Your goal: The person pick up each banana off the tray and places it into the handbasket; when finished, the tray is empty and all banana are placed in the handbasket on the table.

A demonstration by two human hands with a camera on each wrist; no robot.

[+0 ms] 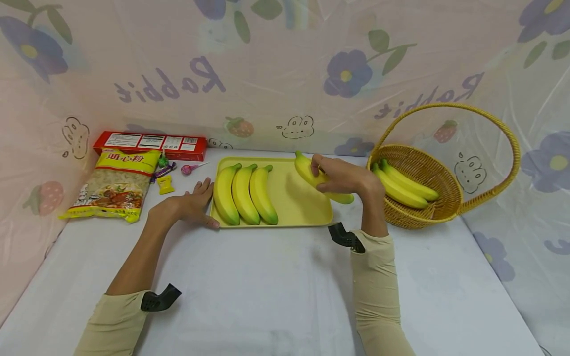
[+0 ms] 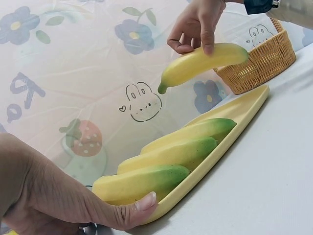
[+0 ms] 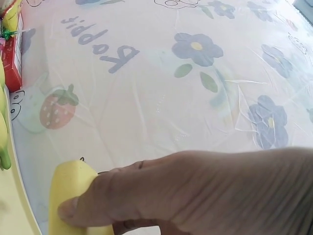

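Three bananas (image 1: 241, 195) lie side by side on the left half of a yellow tray (image 1: 303, 212). My right hand (image 1: 345, 175) pinches another banana (image 1: 307, 169) above the tray's right end; the left wrist view shows this banana (image 2: 205, 62) raised, with thumb and fingers across its middle. At the tray's left edge rests my left hand (image 1: 191, 205), its fingers spread and its thumb along the rim near the front corner. A wicker basket (image 1: 418, 217) with a tall handle stands at the right, two bananas (image 1: 403, 185) inside.
Left of the tray lie a yellow bag of pasta (image 1: 113, 185), a red box (image 1: 151, 143), a lollipop (image 1: 189, 169) and several wrapped candies (image 1: 165, 185). A printed curtain (image 1: 267, 74) hangs behind the white table (image 1: 249, 287).
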